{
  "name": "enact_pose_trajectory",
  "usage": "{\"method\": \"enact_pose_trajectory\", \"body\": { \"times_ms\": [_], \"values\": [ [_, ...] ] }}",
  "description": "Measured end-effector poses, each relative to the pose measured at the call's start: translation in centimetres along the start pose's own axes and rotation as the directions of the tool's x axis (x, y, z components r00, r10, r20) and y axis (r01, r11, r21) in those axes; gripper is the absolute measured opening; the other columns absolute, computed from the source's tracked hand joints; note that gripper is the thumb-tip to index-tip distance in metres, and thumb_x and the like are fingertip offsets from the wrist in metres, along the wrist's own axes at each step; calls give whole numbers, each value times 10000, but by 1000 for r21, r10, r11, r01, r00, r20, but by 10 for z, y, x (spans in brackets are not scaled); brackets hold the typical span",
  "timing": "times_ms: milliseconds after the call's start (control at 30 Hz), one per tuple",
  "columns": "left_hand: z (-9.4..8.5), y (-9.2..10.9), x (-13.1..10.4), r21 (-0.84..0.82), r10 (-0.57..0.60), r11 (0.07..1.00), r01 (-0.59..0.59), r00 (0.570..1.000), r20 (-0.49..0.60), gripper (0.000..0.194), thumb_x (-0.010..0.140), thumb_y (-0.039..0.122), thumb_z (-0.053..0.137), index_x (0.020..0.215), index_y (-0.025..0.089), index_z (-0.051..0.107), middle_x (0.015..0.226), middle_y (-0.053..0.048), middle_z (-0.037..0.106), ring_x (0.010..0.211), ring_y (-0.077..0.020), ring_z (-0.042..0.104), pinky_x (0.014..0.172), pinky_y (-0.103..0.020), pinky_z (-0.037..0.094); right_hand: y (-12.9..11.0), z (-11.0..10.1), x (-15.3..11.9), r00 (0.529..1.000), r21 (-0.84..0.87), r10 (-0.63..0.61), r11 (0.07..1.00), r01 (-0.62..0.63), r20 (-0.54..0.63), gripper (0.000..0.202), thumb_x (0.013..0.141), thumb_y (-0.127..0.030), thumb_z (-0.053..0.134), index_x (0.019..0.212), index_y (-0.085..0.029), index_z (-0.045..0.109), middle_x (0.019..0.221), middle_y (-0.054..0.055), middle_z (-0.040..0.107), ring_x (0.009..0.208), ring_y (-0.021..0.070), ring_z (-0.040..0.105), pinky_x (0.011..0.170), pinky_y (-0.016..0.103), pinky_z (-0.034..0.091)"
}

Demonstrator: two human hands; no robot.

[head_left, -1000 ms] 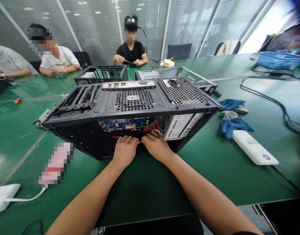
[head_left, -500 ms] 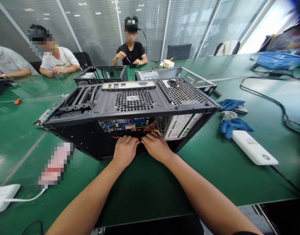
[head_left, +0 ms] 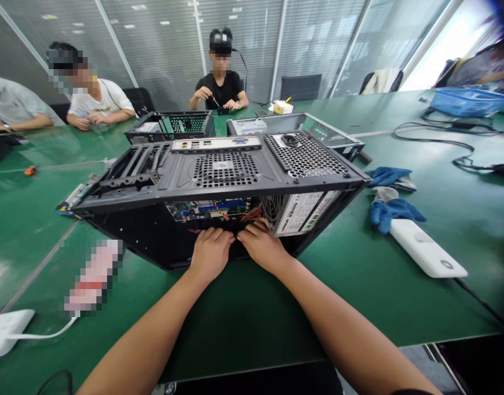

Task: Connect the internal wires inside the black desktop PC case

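A black computer case stands on the green table with its back panel facing up and its side open toward me. Inside it show a motherboard, a bundle of colored wires and a labelled power supply. My left hand and my right hand reach in at the open side, fingers curled and thumbs almost meeting. Both look closed on something small and dark between the fingertips, perhaps a cable end, too small to name. The right hand lies just below the wires, close to the power supply.
Two more cases, a black one and a grey one, stand behind mine. Blue gloves and a white power bank lie at right, a blue basket and cables beyond. Co-workers sit across the table.
My hands and the case stay practically where they were. At the far right, the black cable on the table has been shifted into a different loop.
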State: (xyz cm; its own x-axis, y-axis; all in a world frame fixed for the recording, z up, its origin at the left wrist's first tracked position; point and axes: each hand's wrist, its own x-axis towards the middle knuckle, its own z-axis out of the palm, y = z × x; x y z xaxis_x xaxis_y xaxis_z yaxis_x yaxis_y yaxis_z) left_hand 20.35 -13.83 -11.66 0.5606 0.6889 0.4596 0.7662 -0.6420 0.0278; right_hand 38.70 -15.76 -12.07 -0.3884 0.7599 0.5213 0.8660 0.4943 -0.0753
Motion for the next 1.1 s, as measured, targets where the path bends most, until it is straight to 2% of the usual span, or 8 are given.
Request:
{"method": "enact_pose_trajectory", "body": {
  "times_ms": [267, 700, 1100],
  "values": [
    [0, 0, -1, -19, -2, 1000, 2, 999, -43, 209, 982, 274, 499, 905, 195, 676, 782, -40, 631, 771, -210, 546, 702, -344, 389, -1, -2, 0, 999, -6, 5, 1000, -4, 49, 180, 968, -215, 515, 905, -193, 681, 827, 48, 630, 882, 218, 540, 942, 378, 347],
    [-1, -1, -2, -30, 0, 1000, -1, 999, -32, 181, 972, 287, 531, 913, 199, 678, 781, -37, 624, 777, -211, 539, 696, -333, 368, 1, 0, -1, 996, -55, -14, 998, 19, 90, 205, 976, -231, 520, 834, -196, 664, 807, 36, 631, 884, 212, 540, 925, 367, 338],
    [-1, 0, -1, -25, 6, 1000, -6, 1000, -26, 183, 975, 262, 518, 915, 192, 675, 784, -37, 634, 770, -209, 549, 702, -341, 373, 2, 1, -1, 998, -50, -32, 998, 35, 56, 194, 959, -242, 560, 803, -216, 672, 762, 17, 626, 856, 207, 531, 924, 361, 341]
  ]
}}
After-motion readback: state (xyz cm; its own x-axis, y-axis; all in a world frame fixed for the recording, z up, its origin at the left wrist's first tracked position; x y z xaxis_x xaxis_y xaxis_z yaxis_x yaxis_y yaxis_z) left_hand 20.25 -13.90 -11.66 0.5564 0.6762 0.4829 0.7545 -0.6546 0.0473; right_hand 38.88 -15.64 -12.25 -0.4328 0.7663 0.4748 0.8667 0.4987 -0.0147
